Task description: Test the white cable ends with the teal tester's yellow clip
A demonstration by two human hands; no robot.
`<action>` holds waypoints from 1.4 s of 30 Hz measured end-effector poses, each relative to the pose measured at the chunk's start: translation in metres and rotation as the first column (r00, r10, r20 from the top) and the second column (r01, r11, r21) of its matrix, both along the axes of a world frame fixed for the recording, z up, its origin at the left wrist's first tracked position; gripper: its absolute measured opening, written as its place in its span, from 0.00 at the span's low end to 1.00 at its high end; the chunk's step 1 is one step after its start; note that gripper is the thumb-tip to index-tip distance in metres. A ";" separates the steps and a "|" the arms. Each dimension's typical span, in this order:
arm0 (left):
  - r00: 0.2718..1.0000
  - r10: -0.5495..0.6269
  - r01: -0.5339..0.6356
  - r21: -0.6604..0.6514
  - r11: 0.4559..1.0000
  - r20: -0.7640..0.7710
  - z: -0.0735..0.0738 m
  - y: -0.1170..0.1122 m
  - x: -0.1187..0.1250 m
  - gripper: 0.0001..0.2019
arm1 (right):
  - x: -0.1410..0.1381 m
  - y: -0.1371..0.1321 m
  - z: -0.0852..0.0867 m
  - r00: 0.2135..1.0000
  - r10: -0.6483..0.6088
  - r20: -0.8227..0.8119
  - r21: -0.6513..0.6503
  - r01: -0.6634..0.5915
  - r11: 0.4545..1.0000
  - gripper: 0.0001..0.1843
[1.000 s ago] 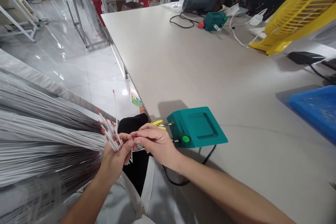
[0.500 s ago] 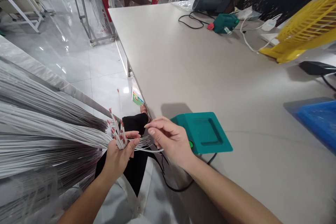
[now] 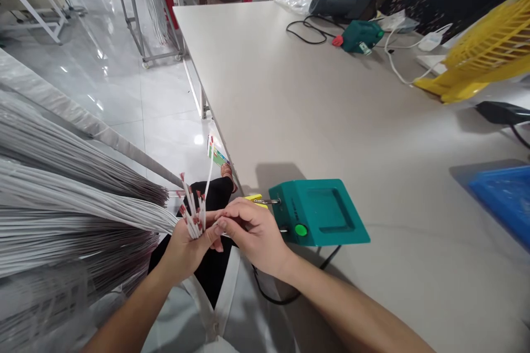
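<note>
My left hand (image 3: pixel 188 245) is closed round a bunch of white wires (image 3: pixel 194 215) with reddish-brown ends that stick up above the fingers. One longer white wire (image 3: pixel 210 168) rises higher than the others. Fingertips of my right hand (image 3: pixel 256 237) are pinched against the left fingertips, apparently on a white wire; the fingers mostly hide the pinch point. Just beyond the right hand, a teal green machine (image 3: pixel 308 193) with a green button (image 3: pixel 301 230) stands on the table. From its near side juts a metal part with a yellow piece (image 3: pixel 255 198).
Thick hanks of long white wires (image 3: pixel 83 198) hang at the left beside a plastic-wrapped rail (image 3: pixel 95 124). On the grey table (image 3: pixel 298 94) are a blue tray (image 3: pixel 503 198), a yellow fan (image 3: pixel 484 55) and another green device (image 3: pixel 359 37). A black cable (image 3: pixel 285 300) loops below the table edge.
My right hand has moved left to meet the left fingertips, uncovering the machine's button and metal part. The longer wire now stands higher and further right above the bunch.
</note>
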State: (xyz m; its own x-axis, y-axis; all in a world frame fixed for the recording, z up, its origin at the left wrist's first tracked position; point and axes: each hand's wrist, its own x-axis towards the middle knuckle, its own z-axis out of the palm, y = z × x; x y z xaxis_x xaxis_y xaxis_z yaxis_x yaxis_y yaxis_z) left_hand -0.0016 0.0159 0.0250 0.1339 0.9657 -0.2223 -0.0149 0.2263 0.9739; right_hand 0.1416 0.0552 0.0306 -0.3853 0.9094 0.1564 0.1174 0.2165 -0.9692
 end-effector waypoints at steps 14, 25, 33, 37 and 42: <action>0.994 0.101 -0.101 0.021 0.995 -0.051 0.000 -0.003 0.001 0.12 | 0.009 0.004 0.003 0.999 0.041 0.018 0.036 -0.042 0.998 0.05; 0.982 -0.169 0.162 -0.082 0.983 -0.086 0.005 0.000 -0.016 0.18 | 0.021 0.008 0.011 0.930 0.072 0.359 0.541 -0.270 0.797 0.06; 0.992 0.059 -0.077 -0.171 0.982 -0.109 0.004 -0.002 -0.013 0.13 | 0.026 0.005 -0.002 0.883 -0.161 0.440 0.869 -0.375 0.322 0.07; 0.977 0.208 -0.212 -0.153 0.965 -0.043 0.005 -0.003 -0.009 0.13 | 0.022 0.003 0.003 0.911 -0.098 0.401 0.728 -0.252 0.638 0.09; 0.977 0.189 -0.196 -0.064 0.978 -0.098 0.008 -0.004 -0.005 0.08 | 0.018 0.004 0.014 0.982 -0.061 0.178 0.289 0.007 0.957 0.09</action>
